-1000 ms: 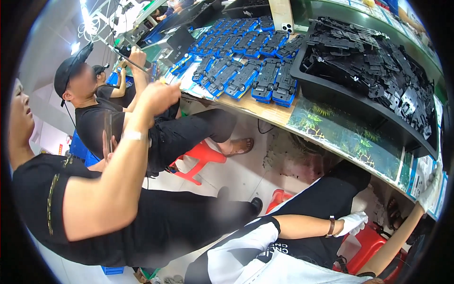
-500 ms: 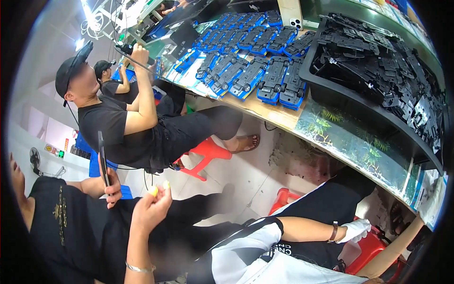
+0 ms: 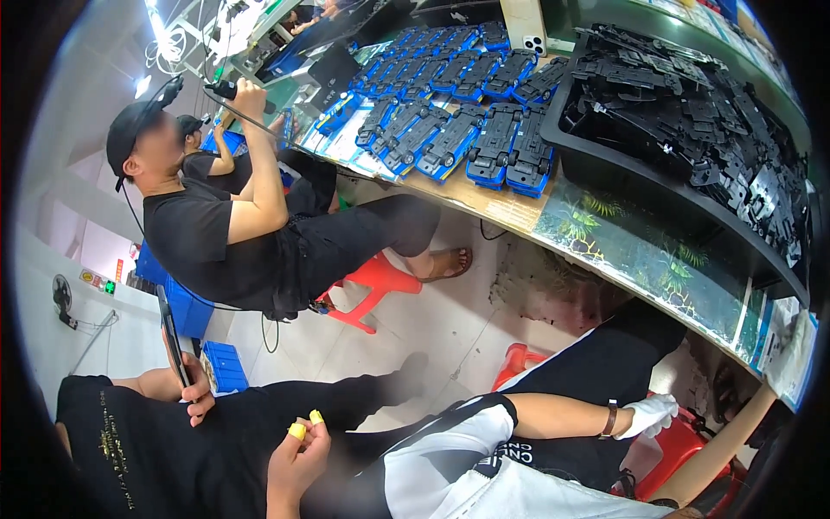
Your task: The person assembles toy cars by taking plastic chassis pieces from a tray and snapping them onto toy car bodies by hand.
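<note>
My left hand [image 3: 648, 418], in a white glove, hangs low beside a red stool [image 3: 673, 453], below the bench. Its fingers are curled together; what they hold, if anything, is hidden. My right hand [image 3: 791, 362], also white-gloved, reaches to the near right end of the bench [image 3: 644, 294], over a blue-and-white sheet [image 3: 772, 346]. The picture's dark rim cuts into that spot, so its fingers cannot be made out. Near it stands a large black bin [image 3: 683, 203] heaped with black plastic parts [image 3: 683, 112].
Blue toy cars [image 3: 493, 143] lie wheels-up in rows along the bench. A phone [image 3: 533, 43] leans behind them. Close on the left, a person in black holds a phone [image 3: 173, 342]; a hand with yellow finger covers [image 3: 298, 454] is beside them. Another worker sits on a red stool [image 3: 372, 281], holding a black tool [image 3: 229, 90].
The nearby person's phone has shifted left and down, and the hand with yellow finger covers has dropped lower. My gloved hands stay nearly where they were.
</note>
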`<act>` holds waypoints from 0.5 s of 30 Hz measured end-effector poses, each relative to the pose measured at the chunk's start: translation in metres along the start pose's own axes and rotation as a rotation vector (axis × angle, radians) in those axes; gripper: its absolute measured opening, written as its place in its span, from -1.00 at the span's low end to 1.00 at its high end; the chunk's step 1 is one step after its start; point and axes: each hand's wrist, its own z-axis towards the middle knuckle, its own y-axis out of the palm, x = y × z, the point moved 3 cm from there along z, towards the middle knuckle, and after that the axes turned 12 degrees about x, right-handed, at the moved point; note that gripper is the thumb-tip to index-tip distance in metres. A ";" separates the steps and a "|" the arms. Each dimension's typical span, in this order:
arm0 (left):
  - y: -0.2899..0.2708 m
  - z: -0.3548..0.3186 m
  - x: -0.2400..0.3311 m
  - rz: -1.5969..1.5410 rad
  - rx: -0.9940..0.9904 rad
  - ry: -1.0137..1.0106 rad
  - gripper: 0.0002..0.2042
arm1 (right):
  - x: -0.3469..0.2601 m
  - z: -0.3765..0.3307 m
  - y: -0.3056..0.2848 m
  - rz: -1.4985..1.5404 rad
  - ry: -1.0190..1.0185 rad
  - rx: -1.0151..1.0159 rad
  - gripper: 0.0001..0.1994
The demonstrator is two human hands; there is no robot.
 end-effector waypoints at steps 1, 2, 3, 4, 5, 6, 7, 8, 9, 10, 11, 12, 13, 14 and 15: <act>0.008 0.007 -0.001 0.003 -0.007 -0.003 -0.81 | -0.017 -0.009 0.008 -0.001 -0.004 0.003 -0.65; 0.006 0.010 -0.005 0.007 -0.015 -0.008 -0.81 | -0.005 0.002 0.000 -0.004 -0.009 0.008 -0.65; 0.007 0.011 -0.004 0.008 -0.017 -0.006 -0.81 | -0.007 0.001 0.000 0.000 -0.012 0.006 -0.65; 0.005 0.013 0.000 0.010 -0.020 -0.006 -0.81 | -0.021 -0.007 0.007 0.003 -0.015 0.006 -0.65; 0.006 0.014 0.000 0.013 -0.025 -0.006 -0.81 | -0.012 -0.001 -0.002 0.004 -0.019 0.006 -0.65; 0.001 0.015 0.009 0.017 -0.021 -0.011 -0.81 | -0.025 -0.009 0.005 0.008 -0.013 0.008 -0.65; -0.001 0.016 0.010 0.023 -0.023 -0.018 -0.81 | -0.042 -0.021 0.013 0.007 -0.011 0.013 -0.65; -0.003 0.017 0.020 0.022 -0.022 -0.014 -0.80 | -0.050 -0.025 0.018 0.013 -0.013 0.008 -0.66; -0.005 0.016 0.022 0.027 -0.022 -0.026 -0.80 | -0.068 -0.038 0.026 0.009 -0.007 0.014 -0.66; -0.009 0.019 0.027 0.028 -0.025 -0.028 -0.80 | -0.073 -0.041 0.028 0.010 -0.008 0.014 -0.66; -0.006 0.019 0.028 0.030 -0.029 -0.032 -0.80 | -0.084 -0.049 0.032 0.009 -0.010 0.016 -0.66; -0.006 0.018 0.029 0.033 -0.035 -0.035 -0.80 | -0.107 -0.064 0.044 0.008 -0.013 0.018 -0.66; -0.006 0.018 0.030 0.037 -0.043 -0.040 -0.80 | -0.090 -0.053 0.031 0.006 -0.017 0.023 -0.66; -0.006 0.017 0.032 0.043 -0.054 -0.046 -0.80 | -0.100 -0.059 0.034 0.002 -0.023 0.031 -0.66; -0.008 0.007 0.056 0.048 -0.068 -0.034 -0.79 | -0.116 -0.066 0.034 0.009 -0.042 0.032 -0.66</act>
